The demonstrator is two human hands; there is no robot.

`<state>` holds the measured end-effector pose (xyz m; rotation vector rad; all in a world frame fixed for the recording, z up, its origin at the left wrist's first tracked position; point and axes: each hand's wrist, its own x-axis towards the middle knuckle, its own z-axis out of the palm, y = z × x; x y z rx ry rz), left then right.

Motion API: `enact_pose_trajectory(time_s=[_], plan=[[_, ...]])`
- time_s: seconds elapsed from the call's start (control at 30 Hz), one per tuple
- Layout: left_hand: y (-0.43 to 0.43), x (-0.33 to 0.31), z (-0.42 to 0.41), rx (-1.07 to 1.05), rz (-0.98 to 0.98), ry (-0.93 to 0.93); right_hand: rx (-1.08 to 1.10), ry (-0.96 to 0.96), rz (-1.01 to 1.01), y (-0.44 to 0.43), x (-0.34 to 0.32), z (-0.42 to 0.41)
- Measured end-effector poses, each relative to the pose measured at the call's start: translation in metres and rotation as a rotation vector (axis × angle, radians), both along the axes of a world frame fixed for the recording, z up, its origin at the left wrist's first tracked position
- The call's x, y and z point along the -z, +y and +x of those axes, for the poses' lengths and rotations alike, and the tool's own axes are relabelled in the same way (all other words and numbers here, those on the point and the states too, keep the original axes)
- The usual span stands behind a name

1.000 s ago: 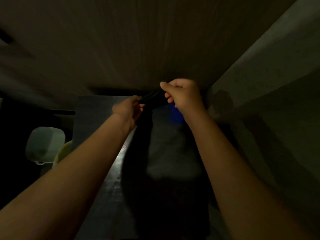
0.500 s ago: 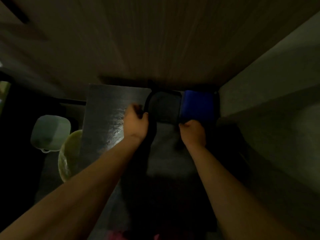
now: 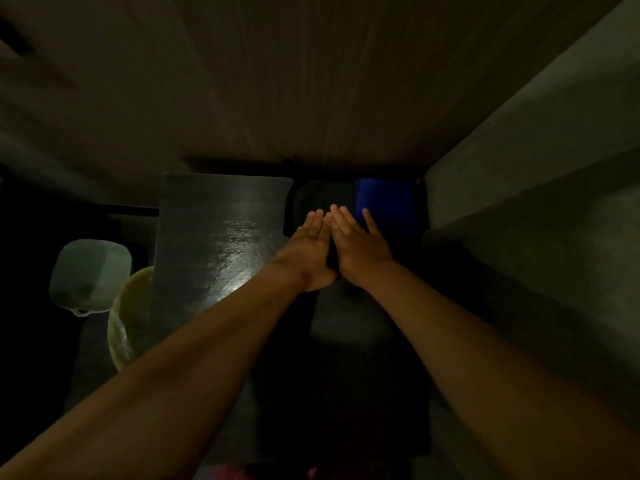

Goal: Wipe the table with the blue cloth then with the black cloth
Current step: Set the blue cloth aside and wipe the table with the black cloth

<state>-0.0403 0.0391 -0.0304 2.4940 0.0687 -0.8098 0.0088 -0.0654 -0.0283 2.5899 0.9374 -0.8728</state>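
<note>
Both cloths down: black cloth [image 3: 320,199] beside blue cloth [image 3: 384,202]; left hand [image 3: 311,242], right hand [image 3: 358,242] flat, grip wide, empty. Wiping looks finished.

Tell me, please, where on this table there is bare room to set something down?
The glossy table is bare between its left edge and the black cloth. The far right is crowded: black cloth, blue cloth against the wall, with the left hand and right hand flat, fingers open, there.

Pale lidded container [image 3: 90,274] at left of frame; yellow-green bowl [image 3: 129,318] just right of it (both dim); wood-grain wall [image 3: 277,81] above.
</note>
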Motion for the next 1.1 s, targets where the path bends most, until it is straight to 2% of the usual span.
enact_pose_trajectory(time_s=[0.23,0.37,0.87,1.1], plan=[[0.014,-0.002,-0.012,0.158,0.316,0.052,-0.013,0.166,0.017,0.012,-0.015,0.01],[0.032,-0.005,-0.019,0.15,0.399,0.093,-0.026,0.183,0.024,0.04,-0.014,0.003],[0.157,-0.004,-0.057,-0.036,0.422,0.174,-0.144,0.196,-0.017,0.188,-0.016,-0.033],[0.195,-0.001,-0.068,-0.062,0.356,0.171,-0.182,0.155,-0.069,0.228,-0.017,-0.046]])
